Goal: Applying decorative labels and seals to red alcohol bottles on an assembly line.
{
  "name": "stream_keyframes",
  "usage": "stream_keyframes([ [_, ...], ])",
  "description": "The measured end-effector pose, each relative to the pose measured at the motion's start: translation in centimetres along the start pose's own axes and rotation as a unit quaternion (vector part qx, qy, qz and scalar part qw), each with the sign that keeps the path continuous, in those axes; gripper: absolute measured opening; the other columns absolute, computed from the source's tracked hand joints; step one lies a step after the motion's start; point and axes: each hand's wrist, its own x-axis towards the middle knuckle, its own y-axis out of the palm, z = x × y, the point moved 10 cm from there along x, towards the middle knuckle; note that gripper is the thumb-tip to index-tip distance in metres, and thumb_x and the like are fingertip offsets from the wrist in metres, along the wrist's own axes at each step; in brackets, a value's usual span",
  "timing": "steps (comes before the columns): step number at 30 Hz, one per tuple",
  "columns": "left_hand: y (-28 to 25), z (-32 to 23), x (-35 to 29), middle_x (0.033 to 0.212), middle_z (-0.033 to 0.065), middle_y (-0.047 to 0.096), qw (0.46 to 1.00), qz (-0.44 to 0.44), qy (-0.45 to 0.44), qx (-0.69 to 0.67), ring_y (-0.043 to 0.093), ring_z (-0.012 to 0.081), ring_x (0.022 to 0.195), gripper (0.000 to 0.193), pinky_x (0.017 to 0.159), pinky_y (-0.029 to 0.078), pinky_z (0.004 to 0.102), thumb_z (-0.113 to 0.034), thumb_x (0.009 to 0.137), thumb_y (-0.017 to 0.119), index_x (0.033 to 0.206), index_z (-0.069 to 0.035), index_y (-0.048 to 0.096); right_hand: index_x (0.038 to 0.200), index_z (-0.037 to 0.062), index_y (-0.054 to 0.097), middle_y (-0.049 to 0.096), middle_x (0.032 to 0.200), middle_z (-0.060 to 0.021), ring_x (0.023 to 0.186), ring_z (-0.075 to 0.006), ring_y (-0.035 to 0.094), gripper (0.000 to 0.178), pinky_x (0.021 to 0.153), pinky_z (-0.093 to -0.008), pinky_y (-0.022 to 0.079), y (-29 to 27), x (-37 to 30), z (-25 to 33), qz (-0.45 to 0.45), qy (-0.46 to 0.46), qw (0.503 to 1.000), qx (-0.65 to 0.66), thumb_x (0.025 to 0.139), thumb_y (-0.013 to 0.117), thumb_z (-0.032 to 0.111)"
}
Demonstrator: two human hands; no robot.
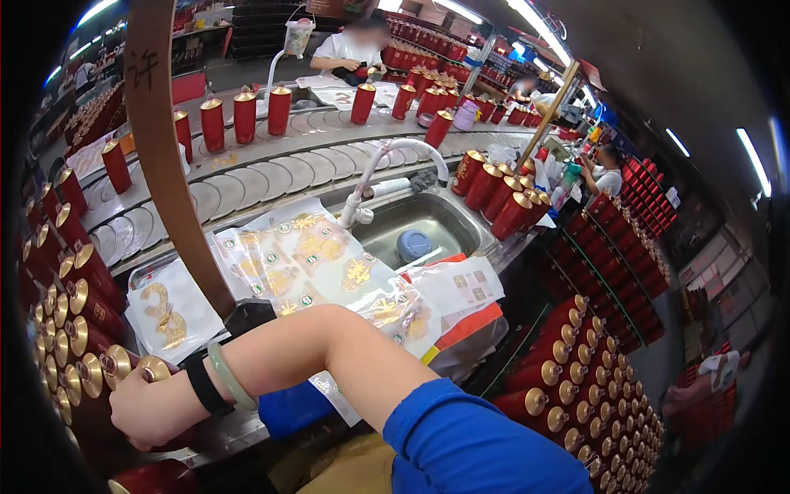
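Note:
My right arm, in a blue sleeve with a black band and a pale green bangle at the wrist, reaches across to the left. Its hand (154,406) is closed round the upper part of a red cylinder with a gold cap (154,368); the fingertips are hidden. Many similar capped cylinders (78,333) stand packed close beside it. Another red cylinder (156,477) lies tilted at the lower edge. My left hand is out of view. On the worktop near my forearm are clear sheets with gold decals (321,255) and a white sheet with a gold figure (164,313).
A brown post (169,165) rises beside my forearm. Behind the sheets, a sink (420,222) with a white tap (362,181) holds a blue round object. A slatted conveyor (271,177) carries red cylinders past it. Crates of cylinders (576,387) stand right; a co-worker (354,53) sits opposite.

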Motion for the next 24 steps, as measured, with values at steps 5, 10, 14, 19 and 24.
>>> stream_keyframes([
  [5, 7.1, 0.8, -6.2, 0.127, 0.0175, 0.062, 0.976, 0.09, -0.089, -0.176, 0.062, 0.03, 0.115, 0.085, 0.1, 0.052, 0.0448, -0.022, 0.069, 0.095, 0.136, 0.004, 0.051, 0.079, 0.0089, 0.079, 0.076, 0.087, -0.0114, 0.081, -0.0332, 0.073, 0.025, 0.055, -0.0531, 0.055, -1.1, 0.5, 1.1, 0.011, 0.001, 1.0, 0.005, 0.078, 0.074, 0.033],
  [10, 11.2, 2.2, -11.6, 0.129, 0.0135, 0.062, 0.929, 0.183, -0.186, -0.262, 0.061, 0.0254, 0.119, 0.08, 0.103, 0.051, 0.0403, -0.017, 0.072, 0.091, 0.139, 0.002, 0.051, 0.097, 0.0107, 0.078, 0.073, 0.099, -0.0118, 0.093, -0.0307, 0.072, 0.027, 0.07, -0.0451, 0.057, -9.5, -3.4, 3.0, 0.001, -0.005, 0.999, -0.053, 0.082, 0.074, 0.032],
  [14, 2.9, 1.8, -11.7, 0.13, 0.0104, 0.061, 0.909, 0.195, -0.273, -0.247, 0.06, 0.0216, 0.122, 0.078, 0.105, 0.05, 0.0367, -0.013, 0.074, 0.088, 0.141, 0.0, 0.05, 0.106, 0.0094, 0.063, 0.062, 0.096, -0.0098, 0.091, -0.0305, 0.067, 0.034, 0.075, -0.0419, 0.055, -13.4, -13.4, 4.4, -0.262, -0.059, 0.956, 0.116, 0.075, 0.071, 0.02],
  [19, 11.8, -2.6, -10.4, 0.139, 0.0146, 0.052, 0.917, 0.347, -0.125, -0.152, 0.055, 0.0265, 0.129, 0.105, 0.112, 0.046, 0.0435, -0.01, 0.063, 0.091, 0.149, 0.0, 0.032, 0.106, 0.0032, 0.067, 0.07, 0.098, -0.0168, 0.096, -0.0387, 0.067, 0.014, 0.083, -0.0434, 0.053, -8.6, -24.5, -5.3, -0.027, 0.21, 0.915, 0.344, 0.097, 0.065, 0.014],
  [24, 14.3, -0.9, -12.1, 0.128, 0.0105, 0.061, 0.913, 0.316, -0.221, -0.131, 0.064, 0.0201, 0.114, 0.092, 0.099, 0.054, 0.0352, -0.015, 0.062, 0.097, 0.138, 0.0, 0.048, 0.106, -0.0015, 0.068, 0.071, 0.093, -0.019, 0.087, -0.0344, 0.067, 0.015, 0.08, -0.0388, 0.052, -11.8, -31.7, -18.6, -0.148, 0.433, 0.872, 0.175, 0.099, 0.063, 0.011],
])
